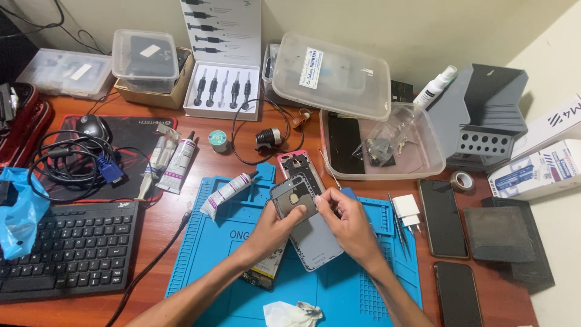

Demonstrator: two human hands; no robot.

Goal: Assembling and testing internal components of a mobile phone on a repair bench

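Both my hands hold a grey phone back cover (305, 227) tilted above the blue repair mat (212, 266). My left hand (273, 229) grips its left edge and underside. My right hand (348, 224) pinches its top right edge near the camera opening. Just behind the cover lies an opened phone frame with a pink rim (296, 163). Under my left wrist a phone part with a circuit board (263, 272) rests on the mat. A glue tube (227, 192) lies at the mat's upper left.
A black keyboard (63, 248) and cable tangle (72, 160) sit left. Two more glue tubes (175, 160) lie beside them. A clear tub (381, 145) stands behind; tweezers (396, 227), a white charger (408, 211) and two dark phones (442, 218) lie right. A crumpled tissue (290, 315) lies near the front.
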